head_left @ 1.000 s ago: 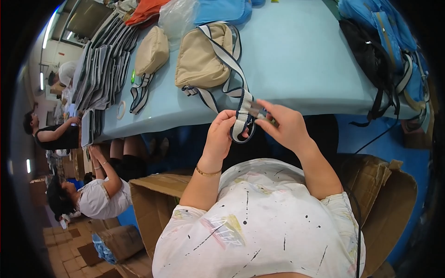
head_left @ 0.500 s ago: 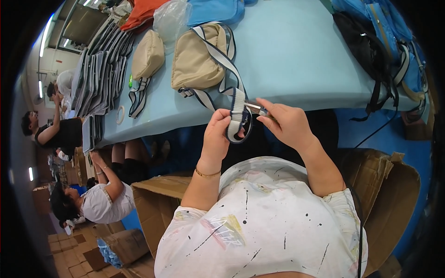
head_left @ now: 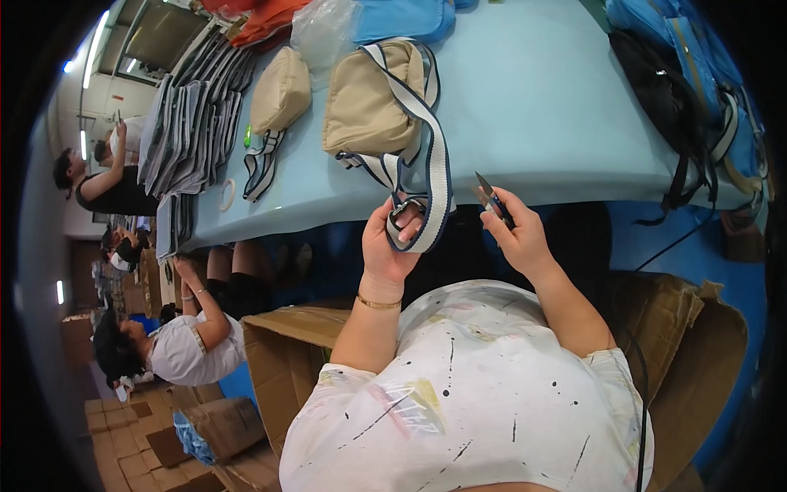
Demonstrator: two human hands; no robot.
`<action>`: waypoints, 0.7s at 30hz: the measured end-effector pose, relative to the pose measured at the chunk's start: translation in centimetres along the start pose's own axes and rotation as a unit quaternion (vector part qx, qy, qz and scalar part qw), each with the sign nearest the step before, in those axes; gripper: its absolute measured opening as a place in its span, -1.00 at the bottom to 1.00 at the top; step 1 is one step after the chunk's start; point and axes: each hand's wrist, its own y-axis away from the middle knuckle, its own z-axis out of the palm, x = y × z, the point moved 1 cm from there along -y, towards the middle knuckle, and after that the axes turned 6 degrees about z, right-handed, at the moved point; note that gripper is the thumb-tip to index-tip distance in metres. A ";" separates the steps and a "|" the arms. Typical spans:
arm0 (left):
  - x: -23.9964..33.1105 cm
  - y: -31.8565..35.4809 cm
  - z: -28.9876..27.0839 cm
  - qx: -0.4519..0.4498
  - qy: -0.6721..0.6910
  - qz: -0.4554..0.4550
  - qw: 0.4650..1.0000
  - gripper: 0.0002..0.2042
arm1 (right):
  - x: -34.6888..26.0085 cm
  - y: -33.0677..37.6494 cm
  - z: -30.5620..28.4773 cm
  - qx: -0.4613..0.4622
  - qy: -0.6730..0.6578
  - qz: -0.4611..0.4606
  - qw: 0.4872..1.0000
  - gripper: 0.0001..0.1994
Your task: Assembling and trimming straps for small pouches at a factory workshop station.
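A beige shoulder bag (head_left: 373,107) lies on the table, its white webbing strap (head_left: 441,176) with dark blue edges hanging down over the front edge. My left hand (head_left: 385,250) is closed around the lower loop of that strap, and a dark buckle (head_left: 403,211) shows between its fingers. To the right, my right hand (head_left: 521,236) grips a pair of thread snips (head_left: 495,199). The snips' blades point up and left, apart from the strap; whether the blades are spread is hard to make out.
A second beige bag (head_left: 281,90), a tape roll (head_left: 228,195) and stacked grey panels (head_left: 184,135) are at the table's left. Blue and black backpacks (head_left: 672,107) rest at the right. Cardboard boxes (head_left: 672,353) flank me. Two people work at the left.
The snips have moved away from the strap to the right, blades now pointing up. My left hand has turned, and the strap loop has opened out with its buckle showing.
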 end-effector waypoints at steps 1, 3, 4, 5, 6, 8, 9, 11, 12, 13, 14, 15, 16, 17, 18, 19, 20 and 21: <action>0.1 0.0 -0.1 -0.001 -0.001 0.002 1.000 -0.75 | 0.1 0.0 0.1 -0.001 -0.001 -0.002 1.000 -0.58; 0.2 0.0 -0.4 -0.015 0.018 -0.006 1.000 -0.76 | 0.3 -0.1 0.2 0.025 0.023 -0.017 0.999 -0.58; 0.3 0.0 -0.5 -0.015 0.018 -0.003 1.000 -0.76 | 0.0 -0.3 -0.1 0.062 0.078 -0.071 0.993 -0.58; 0.3 0.2 -0.6 -0.005 -0.003 0.002 1.000 -0.78 | -0.5 -0.7 -0.5 0.098 0.132 -0.124 0.979 -0.58; 0.4 0.3 -0.7 0.006 -0.024 0.008 1.000 -0.80 | -1.1 -1.1 -1.2 0.130 0.198 -0.147 0.960 -0.58; 0.3 0.5 -0.6 0.014 -0.079 0.026 0.996 -0.81 | -2.1 -1.9 -2.7 0.196 0.265 -0.179 0.927 -0.60; 0.3 0.6 -0.6 0.024 -0.134 0.044 0.990 -0.82 | -2.2 -2.4 -3.5 0.222 0.288 -0.195 0.911 -0.61; 0.3 0.7 0.0 0.007 -0.149 0.052 0.988 -0.87 | -2.5 -3.6 -5.0 0.235 0.330 -0.170 0.898 -0.62; 0.3 0.8 0.3 -0.001 -0.155 0.050 0.987 -0.87 | -2.4 -4.3 -5.8 0.247 0.371 -0.145 0.883 -0.62; 0.3 0.9 0.5 -0.010 -0.162 0.048 0.986 -0.86 | -2.2 -5.1 -6.6 0.247 0.371 -0.145 0.883 -0.62; 0.1 0.9 0.7 -0.011 -0.162 0.047 0.986 -0.86 | -1.9 -6.0 -7.5 0.257 0.403 -0.132 0.868 -0.63; -0.3 0.8 0.8 -0.015 -0.129 0.063 0.990 -0.87 | -1.7 -6.7 -8.5 0.265 0.435 -0.119 0.852 -0.64; -0.4 0.7 0.9 -0.019 -0.098 0.079 0.992 -0.86 | -1.3 -7.5 -9.3 0.265 0.434 -0.119 0.853 -0.64; -0.2 0.7 0.5 -0.017 -0.099 0.080 0.992 -0.86 | -0.8 -8.1 -10.1 0.272 0.462 -0.089 0.840 -0.64; -0.1 0.7 -0.2 -0.033 -0.119 0.092 0.988 -0.86 | -0.4 -8.4 -10.7 0.278 0.489 -0.058 0.825 -0.65; 0.1 0.6 -0.6 -0.048 -0.138 0.104 0.984 -0.86 | -0.2 -8.4 -11.0 0.276 0.487 -0.060 0.826 -0.65; 0.3 0.5 -0.9 -0.077 -0.140 0.100 0.982 -0.86 | 0.0 -8.5 -11.3 0.288 0.499 -0.084 0.813 -0.66; 0.4 0.5 -1.3 -0.075 -0.140 0.102 0.982 -0.86 | 0.1 -8.5 -11.3 0.300 0.510 -0.108 0.799 -0.67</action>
